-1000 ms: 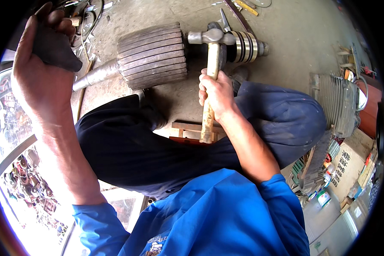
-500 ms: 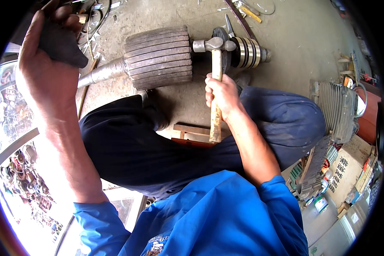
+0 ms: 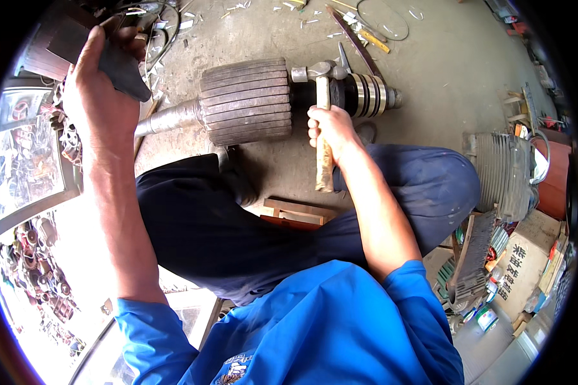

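My right hand grips the wooden handle of a ball-peen hammer. The hammer's steel head overlaps the shaft of a motor rotor in the view; whether it touches the shaft I cannot tell. The rotor lies crosswise on the floor beyond my legs, with a ribbed drum, a bare shaft on its left and brass-coloured slip rings on its right. At the upper left, my raised left hand is closed round a dark, flat, angular piece. Some of its fingers are hidden behind that piece.
A dark brown box-like object stands beside my left hand. Strips, a yellow-handled tool and white scraps lie beyond the rotor. At right are a finned grey motor housing and a cardboard box. A small wooden stool sits between my legs.
The view has shifted, so the rotor sits a little lower and farther right in it. My left hand has moved right and away with the dark piece. My right hand still holds the hammer.
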`<state>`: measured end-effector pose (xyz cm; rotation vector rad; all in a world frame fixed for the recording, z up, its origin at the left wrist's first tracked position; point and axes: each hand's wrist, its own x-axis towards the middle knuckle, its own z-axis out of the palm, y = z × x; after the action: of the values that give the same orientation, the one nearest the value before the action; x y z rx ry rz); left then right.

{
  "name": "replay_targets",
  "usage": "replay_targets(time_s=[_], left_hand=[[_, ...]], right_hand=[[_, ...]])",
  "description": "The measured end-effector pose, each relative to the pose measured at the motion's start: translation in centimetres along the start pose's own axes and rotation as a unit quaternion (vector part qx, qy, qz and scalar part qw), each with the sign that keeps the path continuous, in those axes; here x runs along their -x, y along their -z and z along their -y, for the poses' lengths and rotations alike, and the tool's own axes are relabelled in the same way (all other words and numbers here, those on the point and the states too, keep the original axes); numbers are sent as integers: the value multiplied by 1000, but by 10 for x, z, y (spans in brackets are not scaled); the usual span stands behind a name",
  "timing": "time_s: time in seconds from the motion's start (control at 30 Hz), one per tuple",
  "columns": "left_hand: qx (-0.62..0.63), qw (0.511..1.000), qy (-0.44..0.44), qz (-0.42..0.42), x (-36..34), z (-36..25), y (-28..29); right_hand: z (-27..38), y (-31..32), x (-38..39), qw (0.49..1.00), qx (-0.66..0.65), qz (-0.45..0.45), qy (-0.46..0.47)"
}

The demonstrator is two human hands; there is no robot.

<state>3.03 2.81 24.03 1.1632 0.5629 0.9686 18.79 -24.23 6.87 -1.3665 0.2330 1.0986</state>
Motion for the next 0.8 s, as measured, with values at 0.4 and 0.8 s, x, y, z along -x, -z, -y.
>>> replay_targets(time_s=[0.4, 0.8], left_hand=[[131, 987, 52, 75, -1, -10, 38], [-93, 980, 61, -162, 15, 46, 184]], right_hand=[[-8, 5, -31, 1000, 0, 6, 27], [-1, -20, 33, 958, 255, -61, 119]])
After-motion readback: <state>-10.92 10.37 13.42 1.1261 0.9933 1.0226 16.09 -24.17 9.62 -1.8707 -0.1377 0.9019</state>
